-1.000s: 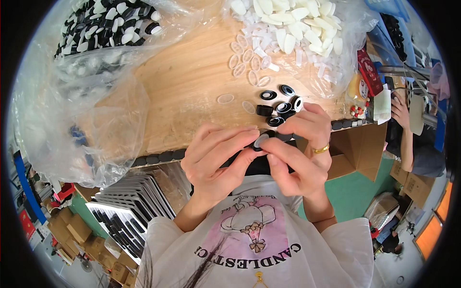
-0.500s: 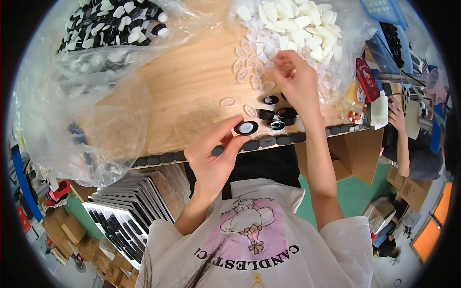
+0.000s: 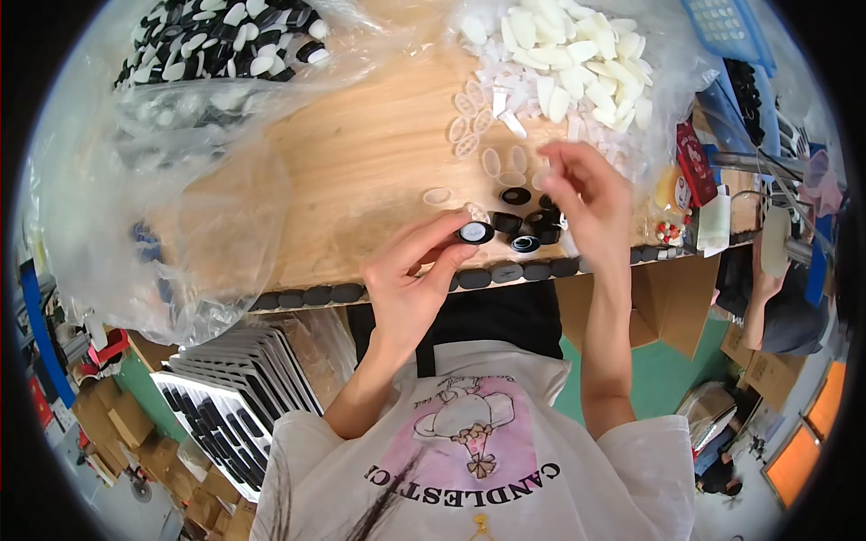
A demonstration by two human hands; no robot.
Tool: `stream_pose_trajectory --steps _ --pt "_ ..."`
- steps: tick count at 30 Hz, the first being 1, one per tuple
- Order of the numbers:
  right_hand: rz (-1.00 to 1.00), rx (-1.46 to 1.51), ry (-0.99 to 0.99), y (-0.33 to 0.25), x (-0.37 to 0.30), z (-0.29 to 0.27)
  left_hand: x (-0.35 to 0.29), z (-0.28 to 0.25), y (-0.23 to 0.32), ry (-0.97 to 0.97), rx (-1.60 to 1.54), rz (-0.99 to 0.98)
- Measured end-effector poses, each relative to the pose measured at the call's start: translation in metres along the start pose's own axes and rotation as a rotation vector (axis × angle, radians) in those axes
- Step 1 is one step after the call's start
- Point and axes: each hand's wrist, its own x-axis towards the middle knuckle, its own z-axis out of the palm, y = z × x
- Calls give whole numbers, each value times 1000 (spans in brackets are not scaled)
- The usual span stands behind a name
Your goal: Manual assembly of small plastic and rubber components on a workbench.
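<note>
Between the thumb and fingers of my left hand (image 3: 410,266) is a small black oval cap (image 3: 475,233), its white inside face turned up. It is held over the table's near edge. My right hand (image 3: 593,194) hovers to the right of it, fingers curled in toward the thumb. A clear oval piece shows by those fingertips, but whether they grip it I cannot tell. Several clear oval rings (image 3: 491,162) are scattered on the wood ahead. Between my hands stand more black oval caps (image 3: 507,222), some partly hidden by my right hand.
A heap of white oval pieces (image 3: 577,54) lies on plastic at the back right. Black and white pieces (image 3: 216,41) fill a clear bag (image 3: 216,198) at the left. Dark oval pads (image 3: 317,296) line the table edge. Stacked trays (image 3: 236,397) stand below. Another person's arm (image 3: 765,293) is at right.
My right hand has drawn back from the clear rings toward me and to the right. My left hand still holds the cap, shifted slightly right and tilted differently.
</note>
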Motion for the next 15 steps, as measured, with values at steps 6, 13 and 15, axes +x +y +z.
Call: stream_pose_trajectory --steps 6,13,15 --pt "-504 -208 -28 -44 -38 28 -6 2 6 -29 83 81" --pt "-542 -103 -10 -42 -49 27 -11 -1 12 -49 -174 65" --pt "-536 49 -62 -44 -52 28 -14 -7 6 -31 -218 74"
